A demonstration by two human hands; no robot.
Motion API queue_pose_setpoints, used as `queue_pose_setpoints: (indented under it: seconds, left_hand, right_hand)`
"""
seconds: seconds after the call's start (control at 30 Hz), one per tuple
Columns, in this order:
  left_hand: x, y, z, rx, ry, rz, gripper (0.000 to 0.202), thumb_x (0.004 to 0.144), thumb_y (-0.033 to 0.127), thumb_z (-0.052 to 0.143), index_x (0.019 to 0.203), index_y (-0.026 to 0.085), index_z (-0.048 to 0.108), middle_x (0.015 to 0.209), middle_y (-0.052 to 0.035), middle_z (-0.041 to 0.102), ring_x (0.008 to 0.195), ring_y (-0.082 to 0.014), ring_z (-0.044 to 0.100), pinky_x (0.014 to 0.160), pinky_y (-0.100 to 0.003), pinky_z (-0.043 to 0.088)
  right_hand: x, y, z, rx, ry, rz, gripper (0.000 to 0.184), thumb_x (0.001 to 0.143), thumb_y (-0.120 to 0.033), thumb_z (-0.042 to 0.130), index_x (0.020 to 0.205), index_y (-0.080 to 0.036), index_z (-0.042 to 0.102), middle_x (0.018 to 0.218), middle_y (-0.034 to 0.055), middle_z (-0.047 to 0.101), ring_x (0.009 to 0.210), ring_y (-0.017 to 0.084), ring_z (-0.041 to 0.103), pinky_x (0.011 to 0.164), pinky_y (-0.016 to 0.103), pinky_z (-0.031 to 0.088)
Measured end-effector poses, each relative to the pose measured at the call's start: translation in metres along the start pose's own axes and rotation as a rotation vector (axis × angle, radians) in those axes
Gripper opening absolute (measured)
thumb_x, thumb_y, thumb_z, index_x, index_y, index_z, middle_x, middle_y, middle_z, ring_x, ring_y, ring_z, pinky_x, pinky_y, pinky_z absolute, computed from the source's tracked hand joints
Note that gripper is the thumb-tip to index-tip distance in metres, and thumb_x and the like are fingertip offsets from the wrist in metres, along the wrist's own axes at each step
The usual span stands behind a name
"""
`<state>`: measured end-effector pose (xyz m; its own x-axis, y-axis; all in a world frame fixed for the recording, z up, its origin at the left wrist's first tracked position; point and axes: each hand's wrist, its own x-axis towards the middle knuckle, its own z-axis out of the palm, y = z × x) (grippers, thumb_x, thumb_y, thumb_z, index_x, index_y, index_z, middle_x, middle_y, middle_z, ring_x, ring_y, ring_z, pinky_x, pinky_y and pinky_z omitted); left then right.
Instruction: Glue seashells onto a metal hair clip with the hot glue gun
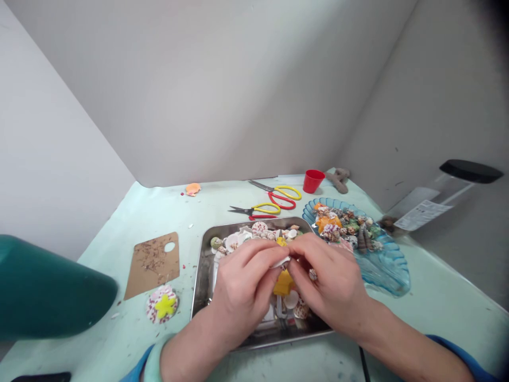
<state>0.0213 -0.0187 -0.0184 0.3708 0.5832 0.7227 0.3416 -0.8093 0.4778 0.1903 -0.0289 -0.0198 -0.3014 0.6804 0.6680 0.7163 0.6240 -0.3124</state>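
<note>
Both hands meet over a steel tray (pixel 202 276) filled with seashells. My left hand (pixel 242 284) pinches a small white shell (pixel 283 261) between thumb and fingers. My right hand (pixel 328 278) is closed too, its fingertips touching the same white shell from the right, and a small spotted shell (pixel 313 274) sits against its fingers. Under the hands lie a yellow piece (pixel 283 284) and more pale shells (pixel 292 300). Much of the tray's middle is hidden by my hands.
A blue glass dish (pixel 384 268) of coloured shells stands right of the tray. Behind lie two yellow-and-red scissors (pixel 264 210) (pixel 283 194), a red cup (pixel 313 181) and an orange shell (pixel 193 188). At left are a brown card (pixel 153 263), a shell with a yellow star (pixel 162 305) and a teal object (pixel 43 289).
</note>
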Motion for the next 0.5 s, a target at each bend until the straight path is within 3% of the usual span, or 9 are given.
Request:
queue_pose_setpoints:
  seconds: [0.5]
  left_hand:
    - [-0.0005, 0.0024, -0.0007, -0.047, 0.000, -0.037, 0.026, 0.079, 0.000, 0.053, 0.099, 0.013, 0.063, 0.095, -0.0096, 0.065, 0.088, -0.0160, 0.061, 0.079, -0.027, 0.050]
  right_hand:
    - [-0.0003, -0.0020, -0.0013, -0.009, -0.026, -0.001, 0.010, 0.086, -0.012, 0.046, 0.083, -0.018, 0.053, 0.069, 0.0002, 0.053, 0.059, 0.012, 0.048, 0.055, 0.026, 0.035]
